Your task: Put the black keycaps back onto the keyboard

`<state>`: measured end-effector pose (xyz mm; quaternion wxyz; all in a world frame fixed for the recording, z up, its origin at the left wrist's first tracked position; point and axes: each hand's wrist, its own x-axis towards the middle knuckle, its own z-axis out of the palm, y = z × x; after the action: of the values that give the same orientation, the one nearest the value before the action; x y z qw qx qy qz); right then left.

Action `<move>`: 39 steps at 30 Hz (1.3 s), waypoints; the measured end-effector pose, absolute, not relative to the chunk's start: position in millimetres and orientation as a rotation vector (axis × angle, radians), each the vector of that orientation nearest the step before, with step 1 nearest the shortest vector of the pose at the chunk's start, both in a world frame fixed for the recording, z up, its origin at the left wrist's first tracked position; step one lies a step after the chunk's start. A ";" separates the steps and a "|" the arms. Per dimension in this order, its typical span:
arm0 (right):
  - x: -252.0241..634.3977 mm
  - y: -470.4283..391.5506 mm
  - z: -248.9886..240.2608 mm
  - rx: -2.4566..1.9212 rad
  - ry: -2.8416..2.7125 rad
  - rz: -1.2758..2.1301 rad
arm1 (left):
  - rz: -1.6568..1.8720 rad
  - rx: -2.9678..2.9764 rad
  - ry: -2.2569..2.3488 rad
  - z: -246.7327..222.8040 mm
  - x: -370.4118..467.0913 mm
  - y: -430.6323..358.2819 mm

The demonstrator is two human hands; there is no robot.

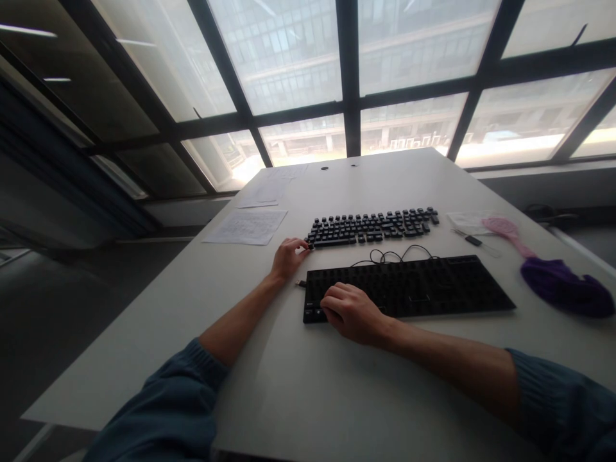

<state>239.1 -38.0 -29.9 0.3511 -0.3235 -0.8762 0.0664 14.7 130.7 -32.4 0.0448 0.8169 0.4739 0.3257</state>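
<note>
A black keyboard base (433,285) lies on the white table, with a few keycaps (315,312) at its lower left corner. My right hand (353,314) rests over that left part, fingers curled down; what its fingertips hold, if anything, is hidden. Behind the base, loose black keycaps (370,226) stand in rows laid out like a keyboard. My left hand (290,256) pinches a small dark keycap (310,246) at the near left end of those rows. A looped black cable (385,256) lies between the rows and the base.
Written sheets of paper (248,227) lie at the left of the table (269,398). To the right are a clear plastic bag (469,222), a small tool with a dark handle (473,240), a pink brush-like object (505,230) and a purple cloth (565,287). Windows stand behind.
</note>
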 end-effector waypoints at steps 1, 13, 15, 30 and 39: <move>239.2 -38.0 -29.8 -0.837 -2.267 0.173 | 1.004 2.487 1.459 -32.9 14.6 130.7; 248.1 -37.1 -20.2 -0.908 -2.054 0.213 | 1.210 2.370 1.449 -9.6 18.2 90.2; 251.8 -35.0 -18.8 -0.937 -1.993 0.229 | 1.218 2.357 1.339 -2.9 21.8 67.0; 258.8 -46.7 -26.6 -0.753 -2.097 0.376 | 0.951 2.472 0.705 0.7 36.0 -22.8; 257.3 -43.1 -31.6 -0.754 -2.179 0.342 | 0.908 2.488 0.705 -3.8 34.7 -20.7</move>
<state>257.3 -43.1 -31.6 0.3941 -0.2973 -0.8591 0.1349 34.7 -20.7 -3.8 0.1989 0.8897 0.2522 0.3245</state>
